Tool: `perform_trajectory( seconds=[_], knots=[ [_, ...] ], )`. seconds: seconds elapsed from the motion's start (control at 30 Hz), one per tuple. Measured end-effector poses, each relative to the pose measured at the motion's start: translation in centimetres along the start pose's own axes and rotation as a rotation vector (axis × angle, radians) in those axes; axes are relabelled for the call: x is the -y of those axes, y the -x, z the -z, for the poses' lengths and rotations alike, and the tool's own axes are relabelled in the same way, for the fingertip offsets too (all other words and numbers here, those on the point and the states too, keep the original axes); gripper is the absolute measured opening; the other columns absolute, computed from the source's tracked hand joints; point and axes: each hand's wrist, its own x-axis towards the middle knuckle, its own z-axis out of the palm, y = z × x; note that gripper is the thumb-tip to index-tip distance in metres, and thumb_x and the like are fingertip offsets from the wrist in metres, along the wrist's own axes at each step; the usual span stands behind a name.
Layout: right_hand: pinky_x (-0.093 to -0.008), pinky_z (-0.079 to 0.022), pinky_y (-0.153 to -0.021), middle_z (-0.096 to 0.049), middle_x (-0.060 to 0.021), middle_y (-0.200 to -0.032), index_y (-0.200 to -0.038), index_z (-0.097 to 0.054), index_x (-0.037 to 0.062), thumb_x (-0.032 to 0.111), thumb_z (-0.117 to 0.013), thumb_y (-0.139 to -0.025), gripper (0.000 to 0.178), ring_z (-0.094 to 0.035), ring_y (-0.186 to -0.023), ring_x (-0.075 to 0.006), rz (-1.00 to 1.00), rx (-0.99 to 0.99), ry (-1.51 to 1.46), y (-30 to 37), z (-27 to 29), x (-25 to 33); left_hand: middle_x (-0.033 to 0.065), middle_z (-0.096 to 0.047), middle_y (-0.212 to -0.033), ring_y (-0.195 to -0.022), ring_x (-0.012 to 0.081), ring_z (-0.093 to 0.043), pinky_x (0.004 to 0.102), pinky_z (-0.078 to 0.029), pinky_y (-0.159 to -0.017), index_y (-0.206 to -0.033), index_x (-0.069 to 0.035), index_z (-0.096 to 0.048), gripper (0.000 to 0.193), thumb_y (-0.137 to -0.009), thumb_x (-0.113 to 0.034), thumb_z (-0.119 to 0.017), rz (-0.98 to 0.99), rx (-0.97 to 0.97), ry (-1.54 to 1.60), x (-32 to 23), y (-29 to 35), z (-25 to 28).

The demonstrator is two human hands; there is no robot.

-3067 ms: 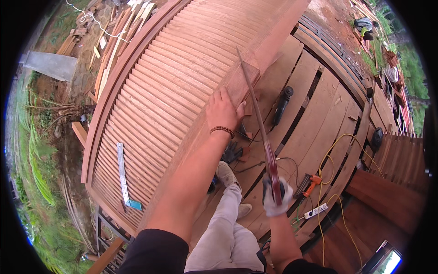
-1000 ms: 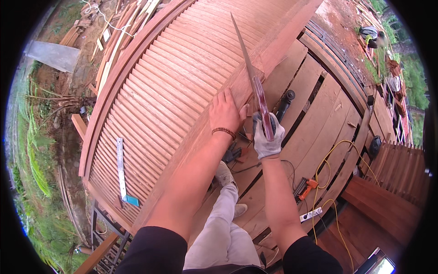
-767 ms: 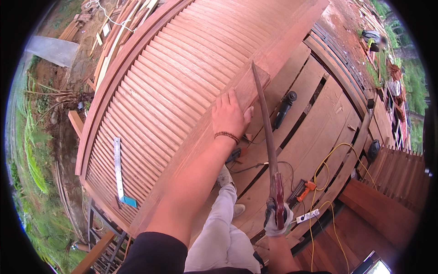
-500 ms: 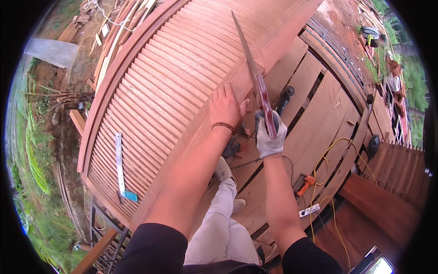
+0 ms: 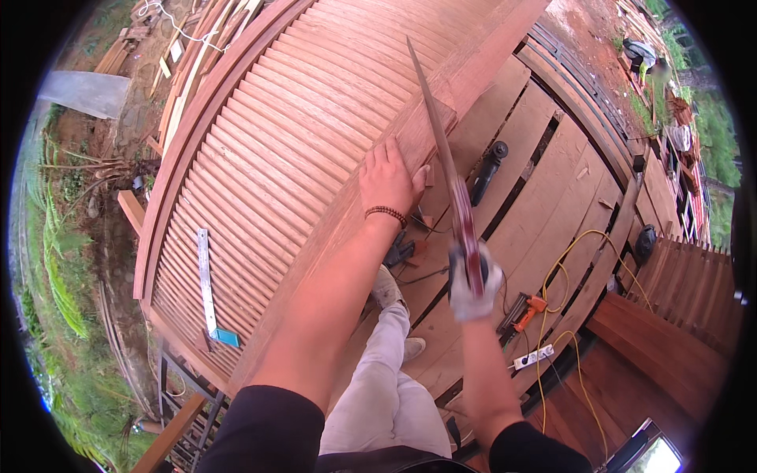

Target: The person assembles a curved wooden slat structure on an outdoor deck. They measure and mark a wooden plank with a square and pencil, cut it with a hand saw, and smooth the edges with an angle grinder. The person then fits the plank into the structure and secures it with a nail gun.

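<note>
My right hand [image 5: 475, 285], in a grey-white glove, is closed round the dark red handle of a handsaw [image 5: 460, 206]. Its long blade slants up and away across the edge rail of a slatted wooden louvre panel [image 5: 303, 130]. Beside the blade, my bare left hand [image 5: 388, 180] lies on that rail with its fingers stretched out and the thumb toward the outer edge. A beaded bracelet circles the left wrist. A try square [image 5: 206, 288] with a metal blade and teal stock rests on the slats at the panel's near left.
A black angle grinder [image 5: 490, 173] lies on the plank platform [image 5: 544, 189]. An orange power tool [image 5: 523, 312], a white power strip [image 5: 533, 357] and a yellow cord are at the right. The planks have gaps. Loose timber lies beyond the panel; a person [image 5: 640, 55] is far off.
My right hand has drawn the saw back toward me and slightly right, so more blade shows past the rail. My left hand stays on the rail.
</note>
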Motion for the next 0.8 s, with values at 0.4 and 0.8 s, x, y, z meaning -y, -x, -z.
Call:
perform_trajectory(
  seconds=[0.4,0.8],
  knots=[
    [-0.0371,-0.050,-0.059,-0.064,-0.0161,-0.073,-0.090,-0.065,0.0020,0.004,-0.067,-0.084,0.006,-0.065,-0.065,-0.0349,0.183,-0.034,0.065,-6.4,-2.1,1.1,0.0154,-0.056,-0.119,-0.117,0.0313,-0.051,0.0414,-0.042,-0.099,-0.135,0.001,-0.045,0.076,-0.079,-0.043,-0.073,-0.035,-0.033,-0.016,-0.3,0.4,-0.9],
    [-0.0310,-0.052,-0.066,-0.069,-0.0084,-0.077,-0.094,-0.066,0.0027,0.005,-0.067,-0.084,0.011,-0.068,-0.069,-0.0194,0.150,-0.032,0.055,-8.0,-3.0,0.1,0.0181,-0.054,-0.128,-0.120,0.0337,-0.050,0.0432,-0.042,-0.099,-0.138,0.002,-0.043,0.078,-0.081,-0.043,-0.071,-0.041,-0.008,-0.006,-1.2,-0.5,-0.2]
  ],
)
